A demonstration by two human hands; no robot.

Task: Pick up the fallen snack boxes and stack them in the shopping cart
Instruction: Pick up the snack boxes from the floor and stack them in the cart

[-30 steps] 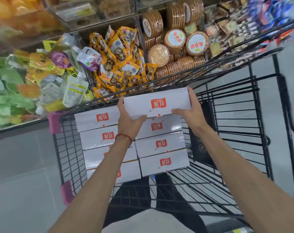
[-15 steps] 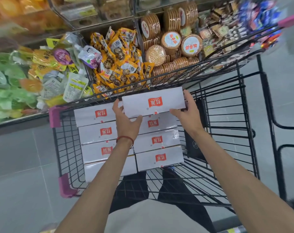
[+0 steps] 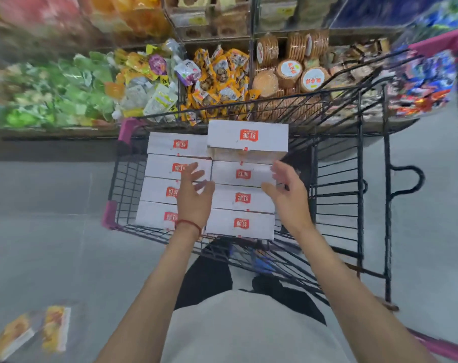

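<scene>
Several white snack boxes with red labels fill the black wire shopping cart in two columns. One white box lies on top of the far end of the right column, a layer higher than the rest. My left hand hovers over the gap between the columns, fingers spread, holding nothing. My right hand hangs open over the right column's edge, also empty. Two fallen snack boxes with yellow and orange print lie on the grey floor at the lower left, blurred.
Store shelves packed with snack bags and round biscuit packs stand just beyond the cart's far end. The cart's right half holds a folded black panel. Grey tiled floor spreads left of the cart.
Both hands have let go of the top box and pulled back toward me. The box now rests on the far end of the right column. The view has tilted down.
</scene>
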